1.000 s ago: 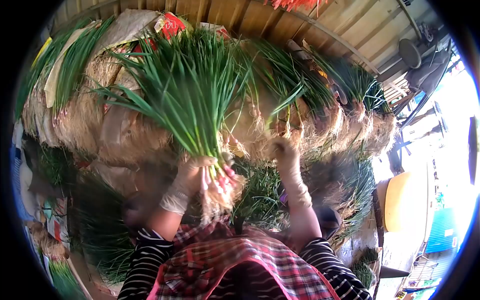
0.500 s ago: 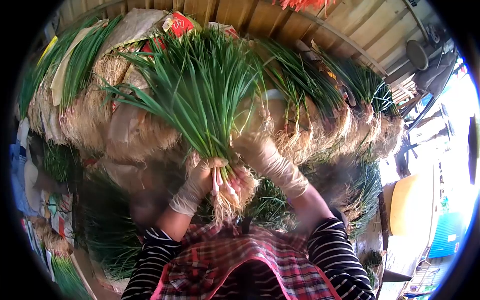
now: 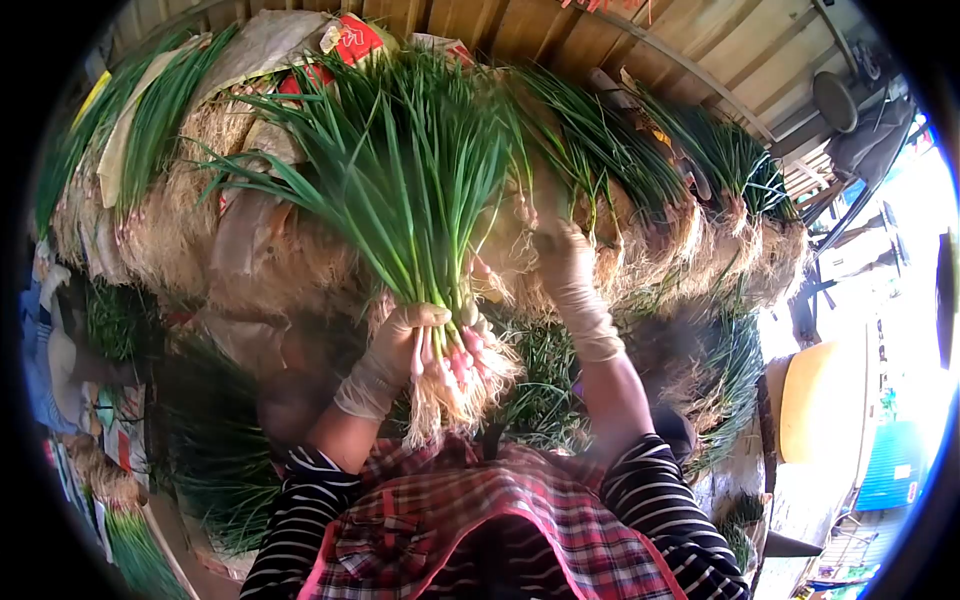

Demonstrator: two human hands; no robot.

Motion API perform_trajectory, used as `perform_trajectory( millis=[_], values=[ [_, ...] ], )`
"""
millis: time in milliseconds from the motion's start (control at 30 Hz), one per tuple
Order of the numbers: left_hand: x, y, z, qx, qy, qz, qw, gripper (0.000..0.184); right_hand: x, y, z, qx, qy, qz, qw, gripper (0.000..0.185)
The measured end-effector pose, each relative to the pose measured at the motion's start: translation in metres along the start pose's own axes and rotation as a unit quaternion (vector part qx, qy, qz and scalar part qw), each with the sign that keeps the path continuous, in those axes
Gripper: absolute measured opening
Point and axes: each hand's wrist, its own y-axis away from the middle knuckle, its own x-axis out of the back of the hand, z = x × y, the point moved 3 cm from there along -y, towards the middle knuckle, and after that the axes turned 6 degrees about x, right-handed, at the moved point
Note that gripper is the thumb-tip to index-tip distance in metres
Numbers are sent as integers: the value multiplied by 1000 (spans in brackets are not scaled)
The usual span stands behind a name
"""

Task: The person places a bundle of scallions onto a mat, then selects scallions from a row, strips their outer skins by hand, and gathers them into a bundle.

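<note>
A bunch of green onions (image 3: 420, 220) is grasped by the gloved left hand (image 3: 393, 350) just above the pale pink bulbs; it is held upright in front of the apron (image 3: 510, 490), with leaves fanned upward and pale roots hanging below the fingers. The gloved right hand (image 3: 567, 262) is raised to the right of the bunch, apart from it, near some loose stalks (image 3: 592, 200) on the heap behind; its fingers are blurred, so whether anything is gripped there cannot be told. More onions (image 3: 180, 135) are piled at the back left, partly covered by a greyish sheet (image 3: 262, 50). Both forearms are partly covered by striped sleeves (image 3: 300, 525).
</note>
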Motion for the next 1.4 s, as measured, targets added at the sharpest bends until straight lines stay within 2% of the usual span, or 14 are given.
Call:
perform_trajectory(
  millis=[33, 100, 367, 467, 567, 700, 767, 833, 900, 967, 1033, 1133, 1267, 1400],
  values=[
    [1, 2, 2, -1, 8, -3, 1000, 31, 13, 8, 10, -163, -33, -59, 984, 14],
    [-20, 9, 13, -8, 5, -8, 1000, 50, 6, 59, 5, 30, 108, -184, 977, 41],
    [-83, -37, -10, -97, 32, -136, 985, 46, 86, 163, -87, 243, 29, 286, 926, 54],
    [-134, -24, -7, -451, -420, -51, 786, 28, 93, 126, -106, 322, 144, 294, 888, 51],
    [-157, -26, 10, -186, 9, -102, 977, 26, 150, 120, -107, 243, -247, 323, 881, 73],
    [-223, -5, 29, -331, -43, -101, 937, 20, 110, 109, -80, 51, -747, 46, 661, 72],
    [-234, 1, 53, -341, -112, -73, 931, 15, 112, 135, -116, 69, -696, 103, 707, 64],
    [-254, 16, 68, -457, -154, -87, 872, 14, 103, 155, -99, 294, -177, 244, 907, 29],
    [-265, 37, 88, -424, -29, -90, 901, 13, 102, 176, -101, 158, -707, 53, 688, 12],
    [-254, 56, 116, -456, -99, -122, 876, 13, 81, 200, -73, 199, -687, -1, 699, 12],
    [-251, 88, 130, -503, -112, -95, 852, 13, 59, 207, -51, 175, -331, -53, 926, 22],
    [-239, 132, 133, -569, -133, -50, 810, 14, 34, 188, -62, 294, -58, -53, 953, 42],
    [-197, 158, 138, -574, -160, -15, 803, 16, 69, 130, -189, 330, -350, 40, 876, 78],
    [-158, 206, 143, -640, -228, 91, 728, 19, 61, 80, -237, 321, -407, 82, 851, 18]
  ],
)
